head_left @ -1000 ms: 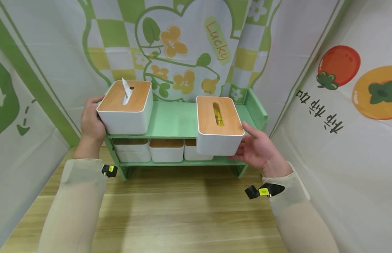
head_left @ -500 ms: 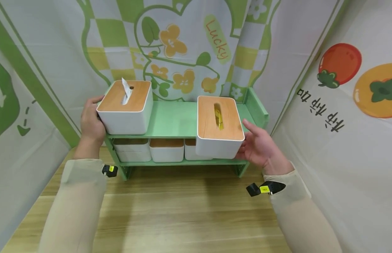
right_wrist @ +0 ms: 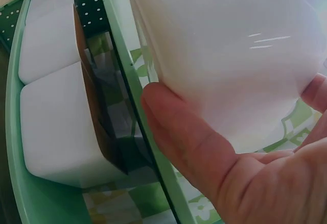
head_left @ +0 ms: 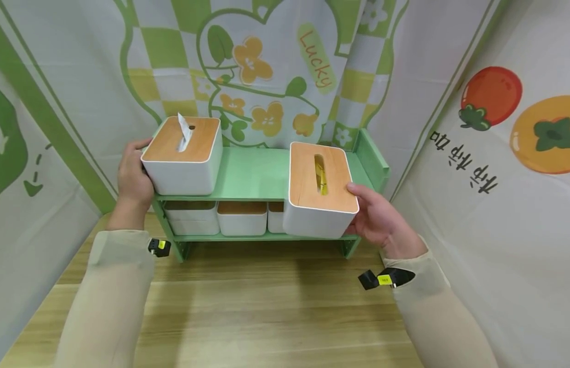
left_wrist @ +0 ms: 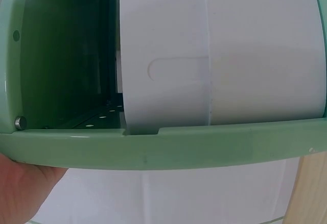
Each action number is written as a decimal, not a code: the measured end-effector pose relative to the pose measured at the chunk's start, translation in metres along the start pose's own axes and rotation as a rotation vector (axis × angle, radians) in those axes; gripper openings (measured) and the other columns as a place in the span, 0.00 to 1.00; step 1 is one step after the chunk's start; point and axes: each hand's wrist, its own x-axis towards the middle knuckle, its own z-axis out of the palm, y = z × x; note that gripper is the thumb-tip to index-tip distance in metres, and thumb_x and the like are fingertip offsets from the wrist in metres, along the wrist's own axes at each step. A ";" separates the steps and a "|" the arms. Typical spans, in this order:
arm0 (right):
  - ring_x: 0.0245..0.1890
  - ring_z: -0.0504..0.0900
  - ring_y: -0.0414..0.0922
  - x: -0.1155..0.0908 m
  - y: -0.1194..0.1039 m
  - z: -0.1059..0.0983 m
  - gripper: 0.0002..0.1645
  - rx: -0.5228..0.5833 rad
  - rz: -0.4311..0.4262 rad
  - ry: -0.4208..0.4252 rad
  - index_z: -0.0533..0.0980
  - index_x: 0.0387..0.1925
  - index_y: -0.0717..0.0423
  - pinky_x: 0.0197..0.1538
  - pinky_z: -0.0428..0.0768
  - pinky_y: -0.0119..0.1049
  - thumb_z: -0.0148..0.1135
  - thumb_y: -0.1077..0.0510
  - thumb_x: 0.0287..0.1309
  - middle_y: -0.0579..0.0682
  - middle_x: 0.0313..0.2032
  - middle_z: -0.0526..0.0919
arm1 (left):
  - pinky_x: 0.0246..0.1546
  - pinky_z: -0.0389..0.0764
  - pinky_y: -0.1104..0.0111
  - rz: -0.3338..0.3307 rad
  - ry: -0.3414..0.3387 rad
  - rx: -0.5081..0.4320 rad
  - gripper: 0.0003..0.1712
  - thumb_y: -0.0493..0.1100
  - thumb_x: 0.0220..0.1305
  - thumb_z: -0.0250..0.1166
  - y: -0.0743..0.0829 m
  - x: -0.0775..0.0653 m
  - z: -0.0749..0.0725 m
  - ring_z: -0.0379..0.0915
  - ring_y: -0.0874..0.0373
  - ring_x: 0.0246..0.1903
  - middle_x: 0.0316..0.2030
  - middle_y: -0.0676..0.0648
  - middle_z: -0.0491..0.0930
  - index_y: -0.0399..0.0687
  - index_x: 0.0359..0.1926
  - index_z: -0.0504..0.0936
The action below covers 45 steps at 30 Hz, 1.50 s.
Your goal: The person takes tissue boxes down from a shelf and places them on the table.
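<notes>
My right hand (head_left: pixel 381 220) holds a white tissue box (head_left: pixel 319 222) with a wood-look lid, thumb on the lid's right edge and fingers at its side. Something yellow shows inside the lid's slot. The box is tilted toward me, overlapping the front of the green shelf (head_left: pixel 250 176). In the right wrist view, the thumb presses its white wall. A similar tissue box (head_left: pixel 181 176), a white tissue poking out, stands on the upper left tier. My left hand (head_left: pixel 135 179) is against its left side at the shelf's end; its fingertips are partly hidden, so I cannot tell their grip.
Several white boxes (head_left: pixel 242 223) with brown tops line the lower tier. The shelf has a raised right side panel (head_left: pixel 373 156) and stands on a wood-look floor (head_left: pixel 248 312). A printed cloth (head_left: pixel 266 66) hangs behind, with white cloth walls either side.
The held tissue box has moved slightly down and right, toward me. My right thumb has come onto its lid. My left hand and the left tissue box have not visibly moved.
</notes>
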 end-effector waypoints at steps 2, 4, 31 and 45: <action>0.47 0.83 0.51 -0.003 0.000 0.000 0.42 0.004 -0.025 -0.012 0.50 0.76 0.57 0.45 0.80 0.52 0.45 0.40 0.73 0.53 0.53 0.81 | 0.63 0.57 0.69 0.000 -0.001 -0.001 0.31 0.49 0.75 0.31 0.000 0.000 0.000 0.60 0.61 0.64 0.65 0.47 0.70 0.49 0.66 0.73; 0.46 0.83 0.51 -0.006 0.001 0.000 0.41 0.008 -0.054 -0.024 0.49 0.76 0.57 0.44 0.81 0.52 0.44 0.41 0.73 0.53 0.53 0.81 | 0.63 0.57 0.69 0.000 -0.002 -0.001 0.31 0.49 0.75 0.31 0.001 0.000 0.000 0.60 0.61 0.64 0.66 0.47 0.69 0.50 0.66 0.73; 0.46 0.84 0.48 -0.045 0.049 -0.001 0.43 0.015 -0.027 -0.103 0.42 0.75 0.68 0.43 0.82 0.42 0.43 0.46 0.72 0.58 0.56 0.78 | 0.62 0.59 0.68 0.003 -0.021 -0.031 0.30 0.51 0.76 0.30 -0.001 -0.001 0.000 0.60 0.59 0.64 0.66 0.45 0.68 0.50 0.67 0.71; 0.46 0.85 0.50 -0.043 0.065 -0.005 0.40 0.084 0.004 -0.108 0.42 0.76 0.63 0.43 0.82 0.48 0.39 0.46 0.76 0.58 0.55 0.80 | 0.61 0.59 0.68 0.046 0.010 0.002 0.30 0.50 0.75 0.31 -0.002 0.000 0.001 0.62 0.60 0.63 0.64 0.45 0.71 0.47 0.64 0.73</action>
